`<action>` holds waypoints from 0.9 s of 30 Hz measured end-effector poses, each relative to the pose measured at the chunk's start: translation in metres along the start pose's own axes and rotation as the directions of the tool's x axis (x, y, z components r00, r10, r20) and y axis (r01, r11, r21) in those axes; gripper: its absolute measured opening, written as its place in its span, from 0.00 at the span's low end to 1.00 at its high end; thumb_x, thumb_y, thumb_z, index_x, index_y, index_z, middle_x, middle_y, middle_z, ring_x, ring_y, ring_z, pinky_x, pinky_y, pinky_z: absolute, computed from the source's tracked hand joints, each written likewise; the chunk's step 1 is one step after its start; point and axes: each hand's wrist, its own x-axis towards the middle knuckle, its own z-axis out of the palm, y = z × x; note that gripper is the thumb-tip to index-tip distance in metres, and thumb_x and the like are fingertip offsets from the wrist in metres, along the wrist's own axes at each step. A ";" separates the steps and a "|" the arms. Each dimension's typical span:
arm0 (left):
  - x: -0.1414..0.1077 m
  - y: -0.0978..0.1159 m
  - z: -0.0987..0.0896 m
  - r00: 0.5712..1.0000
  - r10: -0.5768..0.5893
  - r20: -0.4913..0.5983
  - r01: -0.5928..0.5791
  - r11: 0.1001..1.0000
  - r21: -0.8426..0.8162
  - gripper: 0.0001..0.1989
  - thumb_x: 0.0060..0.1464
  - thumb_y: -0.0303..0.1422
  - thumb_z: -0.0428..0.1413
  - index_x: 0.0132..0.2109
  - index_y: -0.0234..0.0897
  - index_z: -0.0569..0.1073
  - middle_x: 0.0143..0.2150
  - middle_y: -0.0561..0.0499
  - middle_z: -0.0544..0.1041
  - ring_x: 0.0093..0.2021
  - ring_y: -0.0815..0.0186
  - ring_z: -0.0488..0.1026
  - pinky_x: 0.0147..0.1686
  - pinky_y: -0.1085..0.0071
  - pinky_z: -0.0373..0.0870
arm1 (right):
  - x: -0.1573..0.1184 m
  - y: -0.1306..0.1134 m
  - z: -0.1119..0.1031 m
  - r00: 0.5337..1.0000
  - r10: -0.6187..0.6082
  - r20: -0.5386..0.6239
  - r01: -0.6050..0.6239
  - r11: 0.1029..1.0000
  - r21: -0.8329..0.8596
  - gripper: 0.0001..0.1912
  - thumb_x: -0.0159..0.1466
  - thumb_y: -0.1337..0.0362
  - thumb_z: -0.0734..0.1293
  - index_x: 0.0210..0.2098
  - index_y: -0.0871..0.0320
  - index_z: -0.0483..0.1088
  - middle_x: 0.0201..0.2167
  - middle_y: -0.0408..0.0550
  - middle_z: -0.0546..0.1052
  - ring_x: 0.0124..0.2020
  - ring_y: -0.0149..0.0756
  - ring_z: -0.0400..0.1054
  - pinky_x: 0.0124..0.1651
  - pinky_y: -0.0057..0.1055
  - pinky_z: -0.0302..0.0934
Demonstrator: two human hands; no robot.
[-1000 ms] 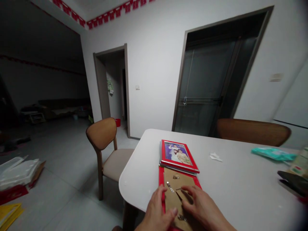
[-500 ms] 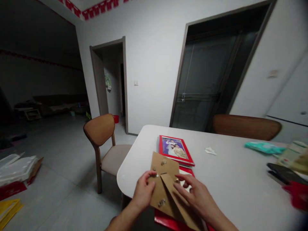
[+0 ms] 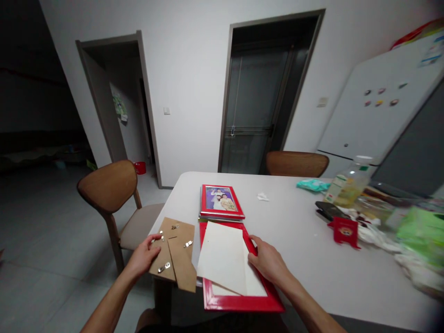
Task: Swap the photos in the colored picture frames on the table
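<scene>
My left hand [image 3: 144, 253] grips the left edge of a brown picture frame backing board [image 3: 163, 249], which has metal clips and a fold-out stand. The board is held at the table's left edge. With its thumb and fingers, my right hand [image 3: 266, 258] holds the right side of a red picture frame [image 3: 239, 303] at the table's near edge. A blank off-white sheet [image 3: 222, 254] lies askew over this frame, partly covering another pale sheet inside it. Just beyond is a stack of frames, topped by a red framed photo [image 3: 222, 201] of people.
A crumpled tissue [image 3: 262, 197] lies on the white table [image 3: 294, 231]. To the right are a teal packet [image 3: 313, 185], a plastic bottle [image 3: 350, 182], a black object [image 3: 331, 212], a red box [image 3: 346, 231] and a green bag [image 3: 421, 236]. A wooden chair [image 3: 111, 194] stands left.
The backing board has moved left, off the red frame, in my left hand. My right hand has left the board and taken hold of the red frame. The view has turned right.
</scene>
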 end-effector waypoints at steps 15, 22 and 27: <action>-0.086 0.062 0.136 0.774 0.216 0.595 -0.530 0.735 0.423 0.30 0.45 0.41 0.53 0.55 0.32 0.59 0.59 0.39 0.55 0.59 0.53 0.49 0.56 0.55 0.46 | -0.011 0.001 0.002 0.964 0.211 0.164 -0.255 0.544 0.799 0.33 0.52 0.66 0.56 0.56 0.67 0.43 0.31 0.52 0.75 0.29 0.37 0.70 0.31 0.31 0.62; -0.074 0.067 0.134 0.827 0.299 0.476 -0.502 0.773 0.387 0.30 0.45 0.38 0.52 0.56 0.33 0.57 0.59 0.42 0.54 0.58 0.57 0.51 0.56 0.61 0.48 | -0.028 -0.007 -0.008 0.958 0.154 0.240 -0.252 0.059 0.966 0.26 0.49 0.67 0.59 0.49 0.60 0.55 0.29 0.47 0.76 0.27 0.37 0.70 0.29 0.32 0.64; -0.070 0.074 0.149 0.834 0.208 0.510 -0.452 0.788 0.418 0.34 0.46 0.45 0.50 0.57 0.32 0.54 0.61 0.41 0.49 0.60 0.56 0.44 0.56 0.59 0.42 | -0.034 -0.020 -0.017 0.961 0.137 0.241 -0.234 -0.063 0.970 0.13 0.48 0.67 0.59 0.35 0.61 0.64 0.25 0.46 0.76 0.27 0.37 0.70 0.30 0.32 0.64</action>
